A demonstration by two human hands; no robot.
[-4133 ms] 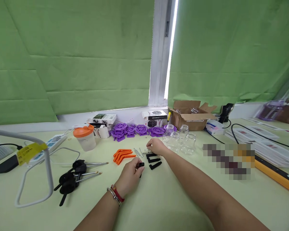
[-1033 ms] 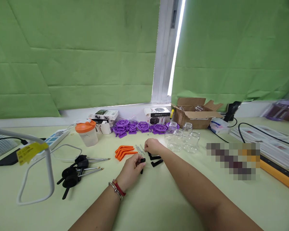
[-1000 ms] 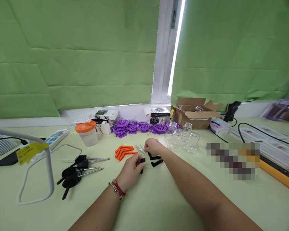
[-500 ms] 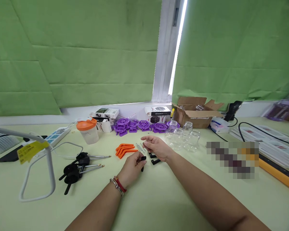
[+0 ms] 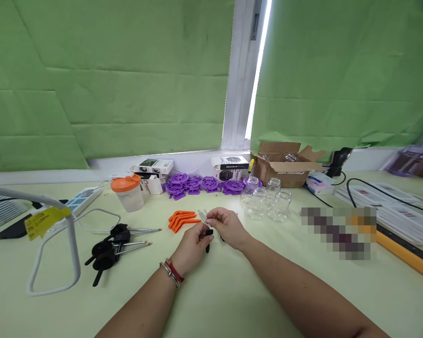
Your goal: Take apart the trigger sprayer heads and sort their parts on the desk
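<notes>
My left hand point(image 5: 192, 245) is closed around a small black plastic part point(image 5: 208, 233), one end of which sticks out below the fingers. Just above that part, the thumb and fingertips of my right hand point(image 5: 228, 228) pinch something small, its kind hidden by the fingers. The two hands almost meet at the black part. Behind the fingertips lie thin metal rods point(image 5: 202, 214). Several bent orange plastic pieces point(image 5: 182, 219) lie beyond my left hand. Black crank-like pieces with metal shafts point(image 5: 107, 249) rest to the left.
At the back are purple plastic wheel-shaped parts point(image 5: 179, 180), small printed boxes point(image 5: 230, 163) and an open cardboard box point(image 5: 289, 174). Clear glass jars point(image 5: 257, 206) stand right of centre. An orange-lidded cup point(image 5: 131, 199) and a white lamp stand point(image 5: 75, 253) are on the left.
My right hand has come down toward the left and brought its fingertips to the black part. My left hand stays in place, still holding that part.
</notes>
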